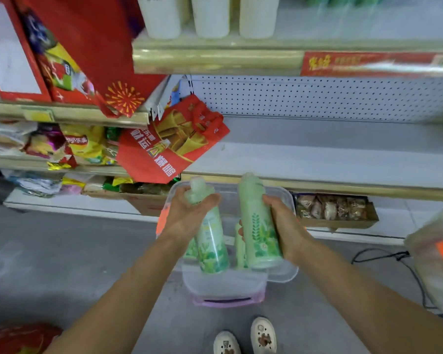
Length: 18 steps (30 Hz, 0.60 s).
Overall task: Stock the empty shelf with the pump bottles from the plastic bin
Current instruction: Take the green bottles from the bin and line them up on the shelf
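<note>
With a green pump bottle (211, 241) in the left hand (187, 215) and another (260, 226) in the right hand (285, 226), both sets of fingers wrapped tight, stocking begins.
Best lifted clear of the plastic bin (281, 273) and stood upright at the back of the empty shelf (330, 152).

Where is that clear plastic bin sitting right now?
The plastic bin sits on the floor at the frame's lower centre, below both hands and their green bottles, in front of the empty shelf.

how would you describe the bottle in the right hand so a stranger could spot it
Find the clear plastic bin on the floor below the empty grey shelf. Above it, the right hand grips a pale green bottle, taller and more upright than the tilted one beside it.
</note>
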Motion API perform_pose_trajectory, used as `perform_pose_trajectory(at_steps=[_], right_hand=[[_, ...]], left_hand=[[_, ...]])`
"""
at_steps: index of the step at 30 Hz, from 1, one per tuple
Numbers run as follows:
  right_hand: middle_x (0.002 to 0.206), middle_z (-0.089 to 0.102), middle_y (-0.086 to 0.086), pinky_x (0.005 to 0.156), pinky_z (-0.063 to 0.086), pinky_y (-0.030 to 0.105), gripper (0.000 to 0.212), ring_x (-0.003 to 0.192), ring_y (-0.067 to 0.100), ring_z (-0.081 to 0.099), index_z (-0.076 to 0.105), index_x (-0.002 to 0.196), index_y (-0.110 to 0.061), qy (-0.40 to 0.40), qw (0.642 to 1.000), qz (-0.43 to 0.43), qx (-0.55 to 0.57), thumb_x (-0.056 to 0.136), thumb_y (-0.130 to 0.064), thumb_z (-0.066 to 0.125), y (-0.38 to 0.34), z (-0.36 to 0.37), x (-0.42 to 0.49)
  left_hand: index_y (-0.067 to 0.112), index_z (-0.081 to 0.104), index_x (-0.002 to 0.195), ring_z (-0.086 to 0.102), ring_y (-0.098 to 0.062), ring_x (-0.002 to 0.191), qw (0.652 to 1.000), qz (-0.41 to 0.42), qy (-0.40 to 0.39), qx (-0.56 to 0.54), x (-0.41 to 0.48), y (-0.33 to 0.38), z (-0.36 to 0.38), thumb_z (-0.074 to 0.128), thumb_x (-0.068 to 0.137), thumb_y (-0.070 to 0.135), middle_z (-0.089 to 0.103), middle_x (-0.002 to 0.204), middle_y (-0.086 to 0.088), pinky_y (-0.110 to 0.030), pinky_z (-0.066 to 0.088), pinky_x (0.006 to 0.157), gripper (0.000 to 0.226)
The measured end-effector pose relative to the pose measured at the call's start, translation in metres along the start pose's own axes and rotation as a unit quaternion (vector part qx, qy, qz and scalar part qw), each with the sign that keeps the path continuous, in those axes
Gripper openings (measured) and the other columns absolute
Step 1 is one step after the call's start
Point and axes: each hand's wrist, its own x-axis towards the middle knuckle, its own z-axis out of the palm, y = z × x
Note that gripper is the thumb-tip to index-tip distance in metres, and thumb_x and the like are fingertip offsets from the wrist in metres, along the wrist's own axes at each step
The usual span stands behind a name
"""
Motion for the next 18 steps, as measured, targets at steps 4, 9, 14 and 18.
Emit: perform_pose_trajectory(at_steps=[4,9,14,18], right_hand=[[0.089,0.065,0.018,0.073,0.052,0.038,0.059,0.078,0.031,0.062,0.065,0.106,-0.004,-0.009,0.998,-0.053,-0.035,0.083,-0.058,0.057,-0.025,0.015,-0.036],[0.079,0.069,0.017,0.07,0.053,0.042,0.048,0.071,0.031,0.066,0.065,0.099,-0.003,-0.012,0.974,-0.167,-0.149,0.071,-0.041,0.078,-0.06,0.021,-0.08],[0.075,0.065,0.016,0.065,0.052,0.037,0.03,0.067,0.027,0.064,0.063,0.089,-0.004,0.022,0.942,-0.259,-0.212,0.073,-0.027,0.074,-0.107,0.021,-0.109],[0.08,0.071,0.01,0.065,0.055,0.034,0.045,0.073,0.021,0.069,0.065,0.098,-0.006,0.035,0.911,-0.31,-0.269,0.065,-0.035,0.075,-0.159,0.021,-0.12]], left_hand=[[0.02,0.067,0.103,0.07,-0.016,0.088,0.998,0.038,-0.04,-0.033,-0.016,0.046,0.001,0.081,0.075,0.04,0.072,0.088,0.004,-0.035,0.055,0.083,0.037],[0.011,0.065,0.104,0.067,-0.014,0.075,0.994,0.077,-0.071,-0.045,-0.027,0.095,0.006,0.078,0.078,0.038,0.068,0.084,-0.001,-0.03,0.053,0.067,0.04],[0.005,0.065,0.103,0.065,-0.01,0.066,0.99,0.12,-0.075,-0.025,-0.024,0.14,0.019,0.08,0.073,0.046,0.068,0.079,-0.002,-0.026,0.052,0.057,0.052],[0.01,0.068,0.101,0.072,-0.019,0.08,0.986,0.136,-0.092,-0.016,-0.015,0.182,0.037,0.079,0.066,0.055,0.074,0.091,-0.01,-0.04,0.06,0.075,0.057]])
